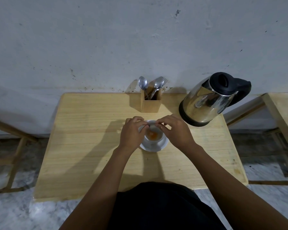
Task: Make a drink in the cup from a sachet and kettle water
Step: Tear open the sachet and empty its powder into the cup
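Note:
A white cup (pixel 154 141) stands on a white saucer (pixel 163 144) at the middle of the wooden table (pixel 90 146). Orange powder (pixel 154 135) lies in the cup's bottom. My left hand (pixel 131 133) and my right hand (pixel 175 130) hold a small pale sachet (pixel 151 125) between their fingertips, just above the cup's far rim. The sachet is mostly hidden by my fingers. A steel kettle (pixel 209 98) with a black lid and handle stands at the table's back right, its lid shut.
A wooden cutlery holder (pixel 150 103) with spoons and a fork stands at the back, against the wall. A second wooden table (pixel 286 113) is on the right, wooden frames on the left. The floor is grey stone.

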